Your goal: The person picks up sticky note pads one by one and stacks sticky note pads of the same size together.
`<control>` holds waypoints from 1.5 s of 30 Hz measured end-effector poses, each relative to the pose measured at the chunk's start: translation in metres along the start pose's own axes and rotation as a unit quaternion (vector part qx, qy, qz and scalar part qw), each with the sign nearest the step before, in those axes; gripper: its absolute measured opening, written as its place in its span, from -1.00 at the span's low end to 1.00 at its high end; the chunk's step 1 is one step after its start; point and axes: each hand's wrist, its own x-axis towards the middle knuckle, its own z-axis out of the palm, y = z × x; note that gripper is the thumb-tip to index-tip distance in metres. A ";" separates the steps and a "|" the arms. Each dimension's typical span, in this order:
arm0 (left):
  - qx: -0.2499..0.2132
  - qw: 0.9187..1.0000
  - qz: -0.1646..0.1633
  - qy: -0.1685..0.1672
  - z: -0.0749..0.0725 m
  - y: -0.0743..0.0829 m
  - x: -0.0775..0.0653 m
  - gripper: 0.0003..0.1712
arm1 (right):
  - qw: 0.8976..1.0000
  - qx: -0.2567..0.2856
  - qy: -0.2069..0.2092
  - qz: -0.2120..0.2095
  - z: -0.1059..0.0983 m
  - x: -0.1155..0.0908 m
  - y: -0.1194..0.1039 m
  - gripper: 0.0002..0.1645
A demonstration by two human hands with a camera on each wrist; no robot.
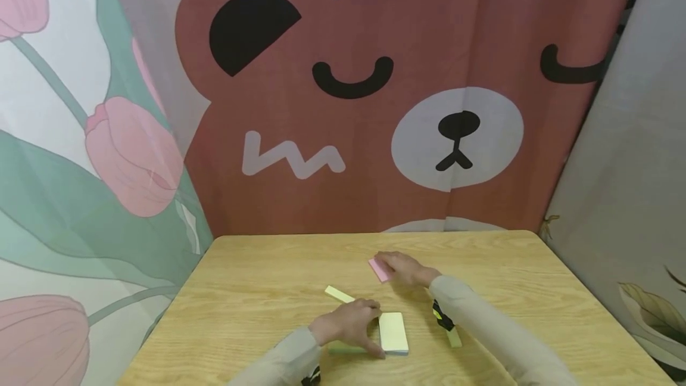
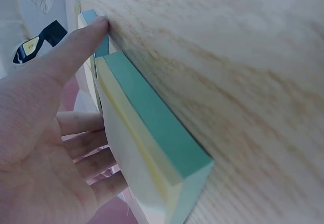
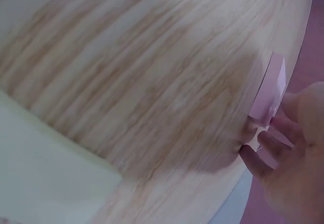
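Note:
On the wooden table, my left hand (image 1: 351, 323) reaches over a green-edged sticky note pad (image 2: 152, 117), which it mostly hides in the head view. Its straight thumb touches the blue lower edge of a pale yellow sticky note pad (image 1: 393, 332). The other fingers extend loosely toward that pad's far left corner. Farther back, my right hand (image 1: 404, 268) grips a pink sticky note pad (image 1: 380, 270) by its right side. In the right wrist view, its bent fingers are at the end of the pink pad (image 3: 269, 89).
A pale yellow pad (image 1: 339, 294) lies beyond my left hand, partly covered by it. Another yellowish pad (image 1: 454, 337) shows below my right wrist, which wears a black strap (image 1: 442, 316). Behind the table (image 1: 257, 267) hangs a bear-print curtain (image 1: 375, 136).

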 end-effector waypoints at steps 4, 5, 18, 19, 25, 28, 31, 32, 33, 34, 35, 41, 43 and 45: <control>0.000 1.000 0.000 -0.003 -0.002 0.001 0.001 -0.05 | 1.000 -0.006 -0.001 -0.005 0.000 -0.001 0.002 -0.58; 0.001 1.000 0.000 -0.003 -0.003 0.001 0.001 -0.05 | 1.000 -0.008 0.001 -0.005 0.000 -0.001 0.002 -0.59; -0.005 1.000 -0.003 -0.005 -0.003 0.003 0.001 -0.05 | 0.998 0.028 -0.020 0.045 0.004 -0.003 0.001 -0.47; -0.007 1.000 -0.003 -0.007 -0.002 0.003 0.001 -0.05 | 0.999 0.024 -0.020 0.041 0.006 -0.003 0.002 -0.48; -0.014 1.000 -0.003 -0.010 -0.005 0.003 -0.001 -0.06 | 0.999 0.006 -0.023 0.041 0.007 0.000 0.001 -0.53; -0.016 1.000 -0.002 -0.008 -0.005 0.003 -0.001 -0.05 | 0.998 0.001 -0.027 0.054 0.006 0.001 0.001 -0.52; -0.016 1.000 0.001 -0.005 -0.005 0.003 -0.001 -0.06 | 0.998 -0.003 -0.026 0.059 0.006 0.002 0.000 -0.52; -0.015 1.000 0.003 -0.004 -0.005 0.003 -0.001 -0.06 | 0.998 -0.004 -0.025 0.058 0.006 0.002 0.000 -0.53; -0.014 1.000 0.004 -0.003 -0.006 0.003 -0.001 -0.06 | 0.998 -0.005 -0.023 0.055 0.005 0.002 0.000 -0.54; -0.013 1.000 0.005 -0.002 -0.006 0.003 -0.001 -0.07 | 0.998 -0.007 -0.021 0.052 0.006 0.002 -0.001 -0.55; -0.012 1.000 0.004 -0.002 -0.006 0.004 -0.001 -0.07 | 0.999 -0.010 -0.019 0.048 0.006 0.002 -0.001 -0.56; -0.012 1.000 0.002 0.000 -0.006 0.004 -0.001 -0.06 | 0.999 -0.011 -0.011 0.041 0.005 0.001 -0.002 -0.53; -0.015 1.000 0.001 0.000 -0.006 0.004 -0.001 -0.05 | 0.999 -0.005 -0.009 0.048 0.004 0.001 -0.002 -0.48; -0.017 1.000 0.000 -0.001 -0.005 0.003 0.000 -0.05 | 0.999 0.000 -0.008 0.054 0.004 0.001 -0.002 -0.43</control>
